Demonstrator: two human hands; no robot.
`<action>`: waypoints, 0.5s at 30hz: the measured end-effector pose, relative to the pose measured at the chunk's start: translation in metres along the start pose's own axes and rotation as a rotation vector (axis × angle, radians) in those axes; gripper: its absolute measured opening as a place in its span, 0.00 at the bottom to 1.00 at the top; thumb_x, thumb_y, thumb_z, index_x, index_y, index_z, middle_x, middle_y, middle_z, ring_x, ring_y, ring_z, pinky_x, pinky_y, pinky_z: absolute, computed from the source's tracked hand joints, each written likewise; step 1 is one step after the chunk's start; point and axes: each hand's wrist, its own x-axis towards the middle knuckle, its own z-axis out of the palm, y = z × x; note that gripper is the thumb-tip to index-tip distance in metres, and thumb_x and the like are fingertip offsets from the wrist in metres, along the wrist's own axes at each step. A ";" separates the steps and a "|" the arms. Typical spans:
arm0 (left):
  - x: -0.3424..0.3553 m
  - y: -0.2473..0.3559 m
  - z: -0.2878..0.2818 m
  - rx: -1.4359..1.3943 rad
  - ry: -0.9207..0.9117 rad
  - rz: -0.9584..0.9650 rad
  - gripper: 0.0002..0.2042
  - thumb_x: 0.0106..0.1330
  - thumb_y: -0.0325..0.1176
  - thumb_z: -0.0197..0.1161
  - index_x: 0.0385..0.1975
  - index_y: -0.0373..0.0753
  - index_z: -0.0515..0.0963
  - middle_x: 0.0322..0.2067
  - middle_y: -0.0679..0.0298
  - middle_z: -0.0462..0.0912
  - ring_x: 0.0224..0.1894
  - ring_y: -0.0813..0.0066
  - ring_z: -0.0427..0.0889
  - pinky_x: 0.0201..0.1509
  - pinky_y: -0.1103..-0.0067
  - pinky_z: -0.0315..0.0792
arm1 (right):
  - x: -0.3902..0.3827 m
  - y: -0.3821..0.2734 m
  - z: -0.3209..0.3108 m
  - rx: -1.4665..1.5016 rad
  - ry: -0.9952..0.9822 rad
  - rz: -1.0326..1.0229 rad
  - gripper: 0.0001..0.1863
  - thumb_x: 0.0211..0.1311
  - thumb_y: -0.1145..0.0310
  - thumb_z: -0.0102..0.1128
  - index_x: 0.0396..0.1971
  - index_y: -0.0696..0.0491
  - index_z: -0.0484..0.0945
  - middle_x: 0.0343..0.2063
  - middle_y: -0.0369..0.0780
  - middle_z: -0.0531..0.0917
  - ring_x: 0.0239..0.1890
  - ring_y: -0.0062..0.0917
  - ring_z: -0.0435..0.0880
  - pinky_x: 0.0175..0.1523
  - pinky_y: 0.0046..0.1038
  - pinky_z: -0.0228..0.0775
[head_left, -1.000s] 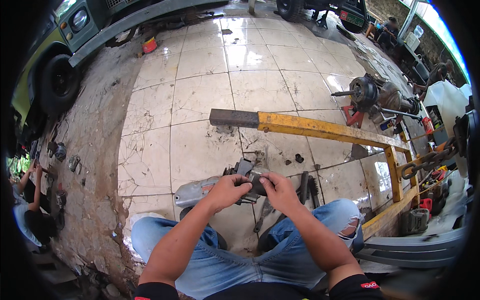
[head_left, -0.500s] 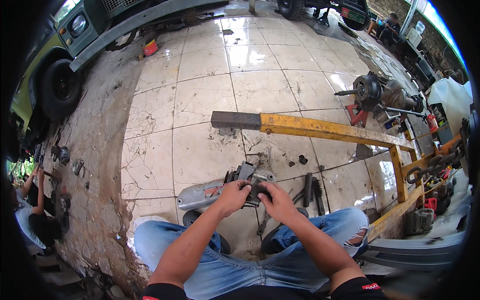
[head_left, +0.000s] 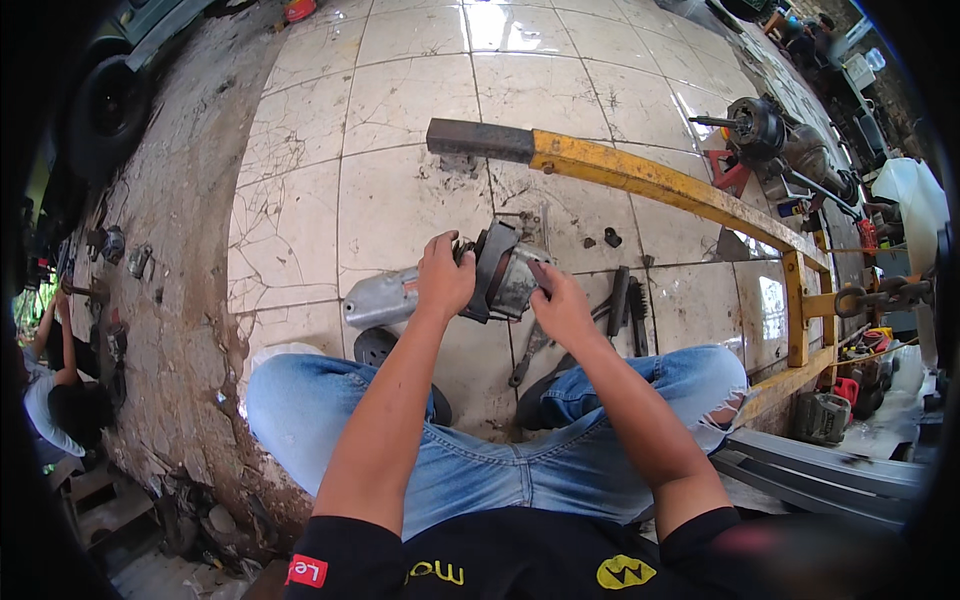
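A long grey metal housing (head_left: 385,298) lies on the tiles before my crossed legs, with a dark curved bracket (head_left: 490,265) around its right part. My left hand (head_left: 445,280) is over its middle, fingers bent around dark fittings at the top. At the right end of the housing is my right hand (head_left: 563,308), its fingers closed around a small dark piece whose kind I cannot make out. Just right of that hand lie a wire brush (head_left: 637,303) and a black-handled tool (head_left: 618,292). A wrench (head_left: 527,360) rests between my feet.
A yellow steel boom (head_left: 640,180) crosses above the work, joined to a frame with a chain (head_left: 880,298) at right. An axle assembly (head_left: 765,130) sits on a red stand (head_left: 726,172). Another person (head_left: 60,370) crouches at far left, near a vehicle wheel (head_left: 105,100).
My hands have moved apart: the left onto the housing's middle, the right to its right end. The dark bracket now stands more upright. The view has tilted downward.
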 end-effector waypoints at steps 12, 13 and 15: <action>-0.003 -0.051 0.033 -0.012 -0.373 -0.302 0.37 0.69 0.61 0.49 0.75 0.57 0.46 0.64 0.45 0.69 0.65 0.44 0.69 0.67 0.48 0.57 | 0.015 -0.022 0.049 -0.220 0.075 0.012 0.25 0.62 0.65 0.56 0.59 0.56 0.73 0.44 0.54 0.77 0.42 0.50 0.80 0.48 0.44 0.73; -0.007 -0.049 0.033 -0.045 -0.384 -0.278 0.38 0.70 0.60 0.49 0.75 0.55 0.45 0.61 0.43 0.71 0.63 0.43 0.71 0.66 0.52 0.60 | 0.010 -0.022 0.050 -0.273 0.045 0.040 0.25 0.63 0.65 0.56 0.60 0.55 0.73 0.44 0.54 0.77 0.41 0.50 0.80 0.47 0.44 0.73; -0.013 -0.043 0.030 -0.073 -0.354 -0.196 0.37 0.71 0.56 0.49 0.75 0.50 0.44 0.55 0.40 0.76 0.58 0.41 0.76 0.62 0.63 0.68 | 0.004 -0.018 0.053 -0.319 0.017 0.035 0.25 0.66 0.63 0.54 0.62 0.54 0.70 0.43 0.51 0.75 0.40 0.48 0.81 0.45 0.45 0.74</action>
